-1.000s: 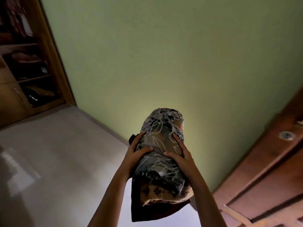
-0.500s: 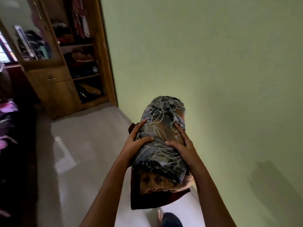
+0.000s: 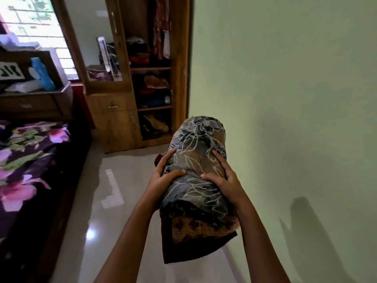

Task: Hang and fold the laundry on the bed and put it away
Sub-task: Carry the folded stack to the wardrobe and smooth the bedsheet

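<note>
Grey leaf-print stack (image 3: 199,139) gripped by left hand (image 3: 164,174) and right hand (image 3: 224,177), wooden wardrobe (image 3: 116,121) ahead, floral bed (image 3: 28,160) left

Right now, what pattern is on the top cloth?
The top cloth is grey-brown with white leaf outlines, in the head view.

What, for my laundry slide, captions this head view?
Left hand and right hand hold folded clothes, facing the open wardrobe.
</note>
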Demonstrator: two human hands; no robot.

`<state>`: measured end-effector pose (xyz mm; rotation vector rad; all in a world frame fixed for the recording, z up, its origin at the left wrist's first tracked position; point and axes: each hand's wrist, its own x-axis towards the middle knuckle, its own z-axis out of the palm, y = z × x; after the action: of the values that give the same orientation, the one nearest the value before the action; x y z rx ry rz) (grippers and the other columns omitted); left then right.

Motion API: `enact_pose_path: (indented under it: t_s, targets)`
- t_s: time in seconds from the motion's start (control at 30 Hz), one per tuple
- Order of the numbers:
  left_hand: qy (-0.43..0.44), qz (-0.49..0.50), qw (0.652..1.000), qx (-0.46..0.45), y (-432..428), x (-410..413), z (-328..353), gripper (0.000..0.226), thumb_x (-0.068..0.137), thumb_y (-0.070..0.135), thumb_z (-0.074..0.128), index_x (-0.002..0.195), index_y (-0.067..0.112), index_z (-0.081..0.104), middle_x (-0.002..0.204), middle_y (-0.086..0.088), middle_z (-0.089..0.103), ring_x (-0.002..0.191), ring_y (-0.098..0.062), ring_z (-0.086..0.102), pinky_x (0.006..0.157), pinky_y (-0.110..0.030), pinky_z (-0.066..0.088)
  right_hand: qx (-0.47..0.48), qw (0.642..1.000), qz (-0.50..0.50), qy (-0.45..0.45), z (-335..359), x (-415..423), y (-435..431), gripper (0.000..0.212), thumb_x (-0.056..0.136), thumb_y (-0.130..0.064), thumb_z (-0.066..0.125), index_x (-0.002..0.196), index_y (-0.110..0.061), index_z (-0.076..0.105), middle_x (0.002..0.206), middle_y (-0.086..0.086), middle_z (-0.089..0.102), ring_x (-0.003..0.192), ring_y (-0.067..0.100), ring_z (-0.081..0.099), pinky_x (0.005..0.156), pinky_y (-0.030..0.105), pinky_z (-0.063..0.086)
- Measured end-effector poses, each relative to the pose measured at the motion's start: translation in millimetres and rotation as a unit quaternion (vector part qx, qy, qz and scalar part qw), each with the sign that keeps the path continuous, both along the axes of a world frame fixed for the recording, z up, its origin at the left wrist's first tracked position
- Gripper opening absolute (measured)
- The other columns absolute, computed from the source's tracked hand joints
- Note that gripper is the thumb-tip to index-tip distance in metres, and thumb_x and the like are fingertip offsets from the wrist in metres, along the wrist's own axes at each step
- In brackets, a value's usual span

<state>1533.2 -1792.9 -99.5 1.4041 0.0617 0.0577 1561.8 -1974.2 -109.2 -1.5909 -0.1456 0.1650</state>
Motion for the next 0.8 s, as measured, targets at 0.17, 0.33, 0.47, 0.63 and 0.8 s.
enact_pose_path:
  t_s: [0.17, 0.33, 0.47, 0.63, 0.8]
  targets:
    - [0.004, 0.059, 0.998, 0.007, 70, 121, -23, 0.058, 0.083, 0.006, 0.063, 0.125, 0.042, 0.046, 0.114, 0.011, 0.043, 0.096, -0.005, 0.053, 0.062, -0.014, 0.052, 0.0, 0.999, 0.042, 0.005, -21, 133, 73, 0.071, 0.077, -0.02, 0.074, 0.136, -0.043, 0.042, 0.132, -0.007, 0.045, 0.119, 0.015, 0.05, 0.1, 0.034, 0.045]
    - [0.005, 0.068, 0.998, 0.007, 145, 261, -12, 0.056, 0.083, 0.005, 0.064, 0.123, 0.04, 0.049, 0.11, 0.012, 0.044, 0.094, -0.005, 0.053, 0.06, -0.013, 0.051, 0.006, 0.999, 0.041, 0.0, -18, 280, 151, 0.07, 0.077, -0.02, 0.075, 0.135, -0.043, 0.044, 0.136, -0.005, 0.044, 0.12, 0.017, 0.049, 0.101, 0.035, 0.045]
    - [-0.003, 0.061, 0.998, 0.012, 197, 360, 8, 0.058, 0.082, 0.004, 0.065, 0.124, 0.04, 0.049, 0.108, 0.02, 0.043, 0.097, -0.006, 0.053, 0.069, -0.018, 0.053, 0.011, 0.999, 0.046, -0.015, -2, 377, 200, 0.072, 0.074, -0.023, 0.078, 0.133, -0.047, 0.045, 0.136, -0.007, 0.044, 0.12, 0.015, 0.049, 0.099, 0.034, 0.046]
    - [0.012, 0.031, 0.999, 0.022, 244, 478, 12, 0.057, 0.08, 0.01, 0.068, 0.119, 0.047, 0.05, 0.112, 0.016, 0.043, 0.107, -0.018, 0.054, 0.089, -0.037, 0.052, 0.029, 0.999, 0.032, 0.004, -2, 493, 241, 0.08, 0.057, -0.036, 0.076, 0.13, -0.049, 0.047, 0.138, -0.005, 0.045, 0.118, 0.017, 0.051, 0.091, 0.031, 0.048]
    - [0.008, 0.05, 0.999, 0.019, 287, 605, 6, 0.057, 0.081, 0.006, 0.067, 0.122, 0.042, 0.05, 0.111, 0.016, 0.046, 0.1, -0.011, 0.055, 0.077, -0.026, 0.054, 0.036, 0.998, 0.047, 0.002, -9, 625, 290, 0.085, 0.049, -0.039, 0.08, 0.127, -0.05, 0.049, 0.138, -0.004, 0.045, 0.12, 0.019, 0.051, 0.1, 0.04, 0.046]
